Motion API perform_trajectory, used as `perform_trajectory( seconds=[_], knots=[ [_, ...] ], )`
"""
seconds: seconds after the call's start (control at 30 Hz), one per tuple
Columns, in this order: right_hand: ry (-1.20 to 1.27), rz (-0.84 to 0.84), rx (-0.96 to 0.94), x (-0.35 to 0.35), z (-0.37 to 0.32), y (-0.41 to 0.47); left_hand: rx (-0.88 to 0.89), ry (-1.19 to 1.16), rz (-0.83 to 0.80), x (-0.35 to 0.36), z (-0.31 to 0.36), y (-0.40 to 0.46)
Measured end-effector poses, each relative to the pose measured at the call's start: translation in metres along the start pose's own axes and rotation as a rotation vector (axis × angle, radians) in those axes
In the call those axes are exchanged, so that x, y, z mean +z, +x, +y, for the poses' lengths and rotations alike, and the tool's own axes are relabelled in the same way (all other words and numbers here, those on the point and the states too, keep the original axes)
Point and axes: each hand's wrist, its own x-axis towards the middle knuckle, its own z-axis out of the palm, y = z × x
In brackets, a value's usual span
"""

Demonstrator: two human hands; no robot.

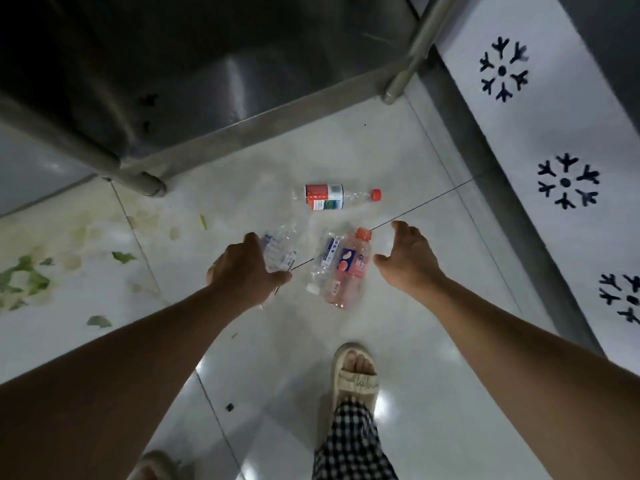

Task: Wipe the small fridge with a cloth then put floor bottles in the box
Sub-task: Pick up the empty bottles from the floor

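Bottles lie on the floor [433, 341]: left hand [242, 271] curls onto a crushed clear bottle [280, 251]; right hand [408, 261] hovers spread, empty, beside the pink bottle [349, 271]. Best to pinch firmly, as crushed plastic probably slips.

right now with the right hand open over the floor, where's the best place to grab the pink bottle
Grip the pink bottle around its labelled middle, coming from above on its right side, where the right hand hovers open. It lies flat with its orange cap pointing away, and a clear bottle lies close along its left side, so the right flank looks freer.
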Motion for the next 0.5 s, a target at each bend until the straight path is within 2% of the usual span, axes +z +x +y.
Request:
perform_trajectory(
  seconds=[0.2, 0.4, 0.5],
  knots=[
    [-0.037, -0.096, -0.02, 0.022, 0.041, 0.064, -0.079, -0.039, -0.012, 0.049, 0.037, 0.035],
    [0.127, -0.23, 0.064, 0.084, 0.057, 0.089, -0.107, -0.023, -0.028, 0.091, 0.034, 0.063],
    [0.195, -0.236, 0.121, 0.119, 0.057, 0.1, -0.097, -0.015, -0.015, 0.11, 0.025, 0.077]
  ],
)
